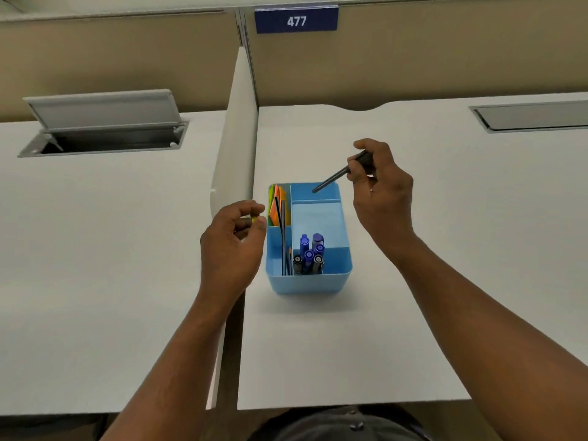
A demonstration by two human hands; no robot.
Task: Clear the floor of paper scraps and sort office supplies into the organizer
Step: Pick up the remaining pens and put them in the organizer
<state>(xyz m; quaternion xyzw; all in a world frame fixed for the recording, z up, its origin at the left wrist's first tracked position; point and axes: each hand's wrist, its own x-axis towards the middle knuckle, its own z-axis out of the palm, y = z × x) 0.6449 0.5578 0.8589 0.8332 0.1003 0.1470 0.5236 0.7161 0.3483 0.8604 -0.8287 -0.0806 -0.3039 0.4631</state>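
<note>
**A:** Organizer point(310, 283) first. Where is it?

**B:** I see the blue organizer standing on the white desk point(350, 345), right in the middle, between my two hands. It has walls inside that split it into small boxes.

**A:** What is in it?

**B:** In the near box there are blue and dark markers point(309, 254) standing up, caps on top. In the thin box on the left, pencils point(283, 240) lean back. Behind them are colored papers point(276, 202), orange, green and yellow. The big middle box looks bare inside.

**A:** What is my right hand doing?

**B:** My right hand point(380, 189) holds a black pen point(337, 176) in curled fingers. The pen slants down and left. Its tip hangs over the far box of the organizer. I cannot tell if the tip touches anything.

**A:** And the left hand?

**B:** My left hand point(232, 240) is just beside the organizer's left wall. Its fingers are curled, and they pinch a small yellowish thing point(253, 219). It is too hidden for me to say what it is.

**A:** Any words to read?

**B:** Yes. A blue sign point(296, 20) on the far wall says 477 in white. I can read nothing on the markers.

**A:** What else?

**B:** A white divider point(235, 138) splits this desk from the next one. The next desk has a cable hatch point(105, 122) with its lid up. A shut hatch point(534, 116) is at far right.
</note>
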